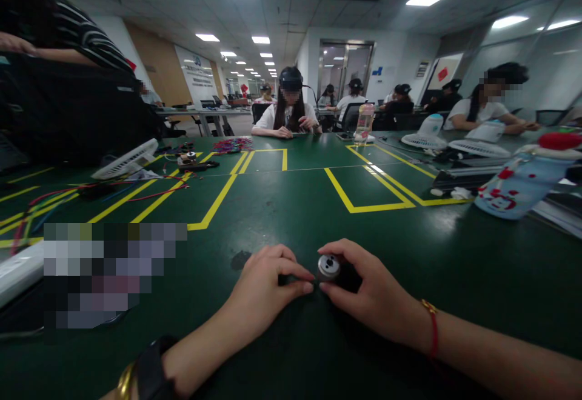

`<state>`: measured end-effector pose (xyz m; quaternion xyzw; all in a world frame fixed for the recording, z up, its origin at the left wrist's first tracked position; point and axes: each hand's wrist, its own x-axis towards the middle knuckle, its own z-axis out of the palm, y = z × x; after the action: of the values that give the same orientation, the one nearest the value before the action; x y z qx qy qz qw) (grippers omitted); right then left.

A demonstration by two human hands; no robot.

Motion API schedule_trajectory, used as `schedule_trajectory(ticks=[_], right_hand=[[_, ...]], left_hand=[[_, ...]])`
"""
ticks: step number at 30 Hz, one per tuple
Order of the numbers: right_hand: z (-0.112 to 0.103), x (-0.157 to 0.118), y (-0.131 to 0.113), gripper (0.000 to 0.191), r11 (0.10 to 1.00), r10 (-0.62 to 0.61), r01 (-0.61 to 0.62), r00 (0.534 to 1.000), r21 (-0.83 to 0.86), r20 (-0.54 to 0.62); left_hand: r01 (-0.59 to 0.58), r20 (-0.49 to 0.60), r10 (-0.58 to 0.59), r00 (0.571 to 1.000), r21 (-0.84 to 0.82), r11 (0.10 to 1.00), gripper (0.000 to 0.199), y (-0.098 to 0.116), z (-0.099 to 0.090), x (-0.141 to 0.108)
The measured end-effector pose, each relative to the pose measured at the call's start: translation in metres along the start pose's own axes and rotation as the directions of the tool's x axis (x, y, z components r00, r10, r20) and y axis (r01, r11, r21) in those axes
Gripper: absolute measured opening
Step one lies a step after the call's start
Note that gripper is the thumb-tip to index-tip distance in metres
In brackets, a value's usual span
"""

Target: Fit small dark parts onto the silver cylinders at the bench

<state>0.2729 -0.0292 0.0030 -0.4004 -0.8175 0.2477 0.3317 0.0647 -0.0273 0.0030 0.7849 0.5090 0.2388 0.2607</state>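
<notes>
Between the thumb and index finger of my right hand (370, 291) is a small metal cylinder (328, 266), which looks like a small motor. Its silver round end, with a dark centre and small holes, faces up towards me. My left hand (268, 279) is just left of it, thumb and index fingertips nearly pressed together in a pinch. Anything between those tips is too small to make out. Both hands are low over the green tabletop (291, 218), near its front.
Yellow tape lines mark the table. At left are a white fan (127, 160), loose wires and a blurred-out item (113, 276). A blue bottle (511, 185), more fans (425, 136) and a clear bottle (364, 124) stand at right. A person (291, 109) sits opposite.
</notes>
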Motion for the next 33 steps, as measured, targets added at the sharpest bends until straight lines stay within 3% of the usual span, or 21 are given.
schedule_trajectory(ticks=[3, 5, 8, 11, 14, 15, 17, 19, 20, 21, 22, 24, 26, 29, 31, 33], right_hand=[[-0.022, 0.011, 0.009, 0.036, 0.994, 0.087, -0.093, 0.992, -0.062, -0.096], [-0.054, 0.02, 0.027, 0.038, 0.955, 0.204, -0.242, 0.955, -0.17, -0.215], [-0.119, 0.026, 0.069, 0.04, 0.753, 0.344, -0.491, 0.861, -0.438, -0.374], [-0.177, 0.022, 0.113, 0.03, 0.497, 0.561, -0.652, 0.745, -0.573, -0.361], [-0.202, 0.017, 0.131, 0.031, 0.419, 0.668, -0.687, 0.676, -0.593, -0.311], [-0.199, 0.017, 0.128, 0.039, 0.407, 0.645, -0.689, 0.681, -0.599, -0.346], [-0.178, 0.018, 0.11, 0.059, 0.44, 0.493, -0.642, 0.757, -0.628, -0.429], [-0.139, 0.021, 0.079, 0.06, 0.602, 0.244, -0.465, 0.881, -0.649, -0.405], [-0.115, 0.021, 0.062, 0.049, 0.728, 0.139, -0.322, 0.934, -0.605, -0.33], [-0.09, 0.02, 0.045, 0.043, 0.836, 0.092, -0.177, 0.979, -0.52, -0.184], [-0.066, 0.018, 0.03, 0.04, 0.907, 0.04, -0.047, 0.999, -0.419, -0.024], [-0.025, 0.013, 0.007, 0.036, 0.951, -0.061, 0.113, 0.981, -0.289, 0.183], [-0.002, 0.009, -0.003, 0.026, 0.956, -0.119, 0.187, 0.952, -0.228, 0.282], [-0.01, 0.01, 0.002, 0.023, 0.964, -0.085, 0.14, 0.968, -0.226, 0.235], [-0.037, 0.016, 0.015, 0.024, 0.944, 0.008, 0.026, 0.995, -0.328, 0.102], [-0.075, 0.022, 0.033, 0.026, 0.842, 0.106, -0.137, 0.99, -0.521, -0.09]], left_hand=[[0.044, -0.026, -0.046, 0.999, -0.097, 0.994, 0.027, -0.001, -0.013, -0.001], [0.095, -0.098, -0.11, 0.989, -0.14, 0.985, 0.03, -0.008, -0.027, -0.002], [0.177, -0.274, -0.236, 0.932, -0.225, 0.958, 0.035, -0.026, -0.042, 0.0], [0.244, -0.338, -0.366, 0.867, -0.353, 0.903, 0.042, -0.044, -0.046, 0.004], [0.249, -0.374, -0.403, 0.836, -0.395, 0.884, 0.043, -0.05, -0.042, 0.007], [0.251, -0.384, -0.407, 0.829, -0.395, 0.884, 0.042, -0.049, -0.041, 0.007], [0.255, -0.401, -0.415, 0.817, -0.394, 0.883, 0.04, -0.047, -0.039, 0.008], [0.26, -0.403, -0.423, 0.811, -0.399, 0.879, 0.039, -0.045, -0.038, 0.007], [0.262, -0.402, -0.425, 0.811, -0.401, 0.878, 0.039, -0.044, -0.038, 0.007], [0.264, -0.401, -0.426, 0.811, -0.399, 0.878, 0.039, -0.044, -0.038, 0.007], [0.265, -0.398, -0.424, 0.814, -0.396, 0.879, 0.04, -0.045, -0.038, 0.007], [0.261, -0.39, -0.412, 0.823, -0.384, 0.885, 0.041, -0.046, -0.038, 0.006], [0.26, -0.377, -0.407, 0.832, -0.382, 0.887, 0.041, -0.047, -0.038, 0.005], [0.266, -0.365, -0.413, 0.834, -0.389, 0.882, 0.04, -0.047, -0.039, 0.005], [0.265, -0.36, -0.409, 0.838, -0.386, 0.884, 0.039, -0.047, -0.039, 0.005], [0.248, -0.364, -0.393, 0.844, -0.386, 0.889, 0.037, -0.047, -0.038, 0.005]])
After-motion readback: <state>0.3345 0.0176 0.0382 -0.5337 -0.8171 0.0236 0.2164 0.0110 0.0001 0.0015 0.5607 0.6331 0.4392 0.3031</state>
